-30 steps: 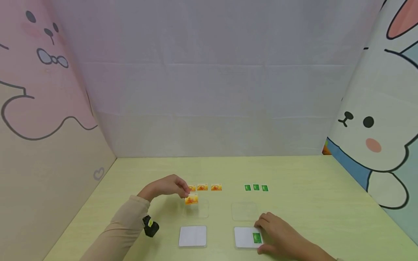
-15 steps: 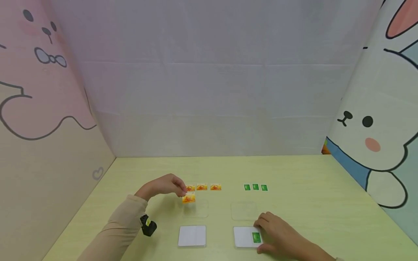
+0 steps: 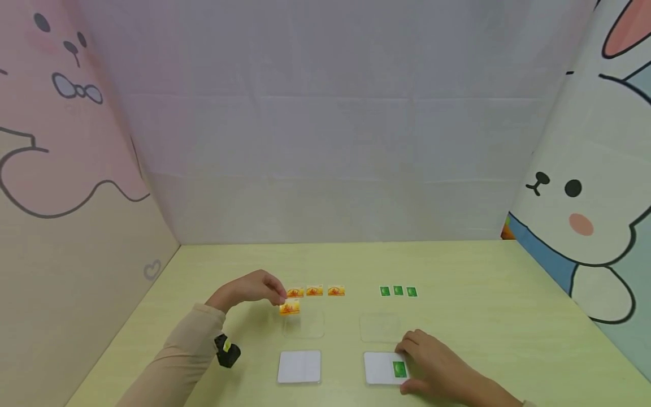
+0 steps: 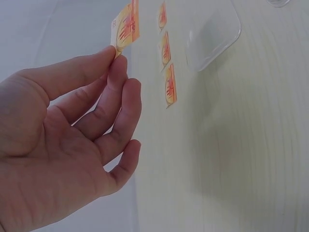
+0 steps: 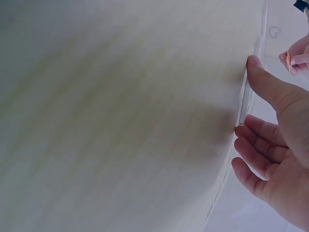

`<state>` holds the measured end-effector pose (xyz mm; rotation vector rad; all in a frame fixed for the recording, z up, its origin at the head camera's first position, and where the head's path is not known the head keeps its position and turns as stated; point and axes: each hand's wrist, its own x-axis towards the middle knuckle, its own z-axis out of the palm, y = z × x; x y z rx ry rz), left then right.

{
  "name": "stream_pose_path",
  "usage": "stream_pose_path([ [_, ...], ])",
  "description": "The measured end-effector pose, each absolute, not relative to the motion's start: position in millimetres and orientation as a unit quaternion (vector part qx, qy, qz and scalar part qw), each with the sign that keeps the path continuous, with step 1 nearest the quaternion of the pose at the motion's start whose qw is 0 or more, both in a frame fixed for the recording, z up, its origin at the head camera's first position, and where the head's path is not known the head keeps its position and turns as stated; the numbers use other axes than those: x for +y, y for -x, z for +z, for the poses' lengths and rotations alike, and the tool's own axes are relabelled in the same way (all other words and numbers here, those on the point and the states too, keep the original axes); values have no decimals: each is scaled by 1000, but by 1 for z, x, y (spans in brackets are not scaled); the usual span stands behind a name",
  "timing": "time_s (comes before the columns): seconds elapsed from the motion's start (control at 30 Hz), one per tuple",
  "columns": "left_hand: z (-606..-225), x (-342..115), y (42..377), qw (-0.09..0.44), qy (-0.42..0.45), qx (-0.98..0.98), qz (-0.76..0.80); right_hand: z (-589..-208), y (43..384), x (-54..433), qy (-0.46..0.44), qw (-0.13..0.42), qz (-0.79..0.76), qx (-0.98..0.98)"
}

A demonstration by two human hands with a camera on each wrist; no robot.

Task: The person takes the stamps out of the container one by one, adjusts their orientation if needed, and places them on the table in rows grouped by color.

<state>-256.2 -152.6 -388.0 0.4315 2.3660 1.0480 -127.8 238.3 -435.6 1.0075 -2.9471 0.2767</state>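
My left hand [image 3: 250, 288] pinches a small orange-and-yellow stamp-like piece [image 3: 290, 307] between thumb and index finger, above the table. In the left wrist view, this orange piece [image 4: 126, 29] stands tilted at the fingertips. Several like it, orange pieces [image 3: 315, 290], lie in a row behind. At the front right, my right hand [image 3: 437, 364] holds the right end of a flat white-filled clear case [image 3: 378, 367], thumb at the near edge and fingers at the far one. A green stamp-like piece [image 3: 399, 369] lies on its right part. The right wrist view shows the thin case edge-on.
Another white-filled case [image 3: 299, 367] lies front left. Two clear lids, a left lid [image 3: 311, 325] and a right lid [image 3: 380, 328], lie behind the cases. Three green pieces [image 3: 398, 290] form a row farther back. White cloth [image 3: 325, 141] closes off the table's rear.
My left hand has drifted slightly left with the orange piece, uncovering more of the leftmost piece in the row. My right hand stays at the case.
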Motion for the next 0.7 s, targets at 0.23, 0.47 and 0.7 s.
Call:
stream_pose_path([
  [0.23, -391, -155, 256, 249, -156, 877, 380, -436, 127, 238, -326, 11, 90, -941],
  [0.47, -392, -158, 257, 244, -150, 883, 373, -435, 127, 238, -327, 11, 97, -940],
  [0.7, -393, -162, 258, 243, -151, 882, 374, -434, 127, 238, -323, 1, 101, -941],
])
